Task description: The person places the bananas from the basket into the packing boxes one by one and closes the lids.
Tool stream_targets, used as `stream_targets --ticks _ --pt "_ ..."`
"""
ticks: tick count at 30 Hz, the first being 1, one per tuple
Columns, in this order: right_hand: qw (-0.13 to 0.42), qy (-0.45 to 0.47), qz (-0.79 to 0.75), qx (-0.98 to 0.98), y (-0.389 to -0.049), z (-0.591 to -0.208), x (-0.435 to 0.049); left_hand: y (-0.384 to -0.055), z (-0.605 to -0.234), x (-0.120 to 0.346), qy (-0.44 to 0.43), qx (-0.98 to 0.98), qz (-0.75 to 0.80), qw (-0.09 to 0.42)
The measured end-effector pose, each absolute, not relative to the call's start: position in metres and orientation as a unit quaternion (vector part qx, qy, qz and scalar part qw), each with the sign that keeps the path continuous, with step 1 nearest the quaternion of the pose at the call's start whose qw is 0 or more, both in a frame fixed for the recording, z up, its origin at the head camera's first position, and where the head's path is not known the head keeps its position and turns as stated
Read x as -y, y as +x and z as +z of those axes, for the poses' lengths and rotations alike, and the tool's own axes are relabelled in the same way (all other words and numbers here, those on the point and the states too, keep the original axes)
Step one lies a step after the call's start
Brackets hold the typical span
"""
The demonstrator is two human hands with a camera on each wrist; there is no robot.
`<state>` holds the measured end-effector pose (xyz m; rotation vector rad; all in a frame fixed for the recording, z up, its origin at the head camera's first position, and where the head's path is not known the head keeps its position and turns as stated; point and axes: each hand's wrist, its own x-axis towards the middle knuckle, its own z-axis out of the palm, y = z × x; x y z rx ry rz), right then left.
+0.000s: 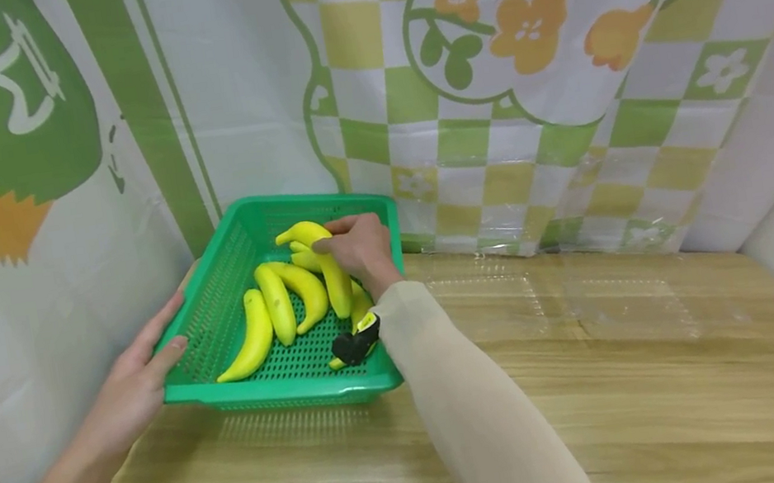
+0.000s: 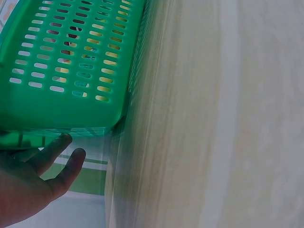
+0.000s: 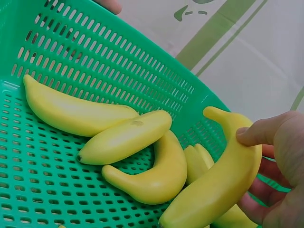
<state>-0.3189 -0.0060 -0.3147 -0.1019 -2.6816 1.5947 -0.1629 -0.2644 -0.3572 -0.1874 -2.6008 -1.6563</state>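
My left hand [image 1: 139,370] pinches the green basket [image 1: 281,386] at its left rim; my right hand [image 1: 361,245] is clamped on a banana [image 1: 337,282], inside, toward the far right. Other bananas [image 1: 279,303] lie left of it. Basket's over the worktop [image 1: 643,395], can't tell if flat. Done well: I hold the rim steady, thumb and fingers on opposite sides of the banana, not knocking neighbours.
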Motion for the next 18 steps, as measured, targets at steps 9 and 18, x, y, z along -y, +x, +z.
stream_targets --ticks 9,18 --pt "0.023 -0.032 0.516 0.856 -0.3197 -0.3131 0.0078 -0.1631 -0.3583 0.2654 -0.053 0.841 -0.539 0.021" --pt "0.025 -0.028 0.52 0.853 -0.3173 -0.3074 0.0079 -0.1636 -0.3576 0.2643 -0.052 0.843 -0.534 0.026"
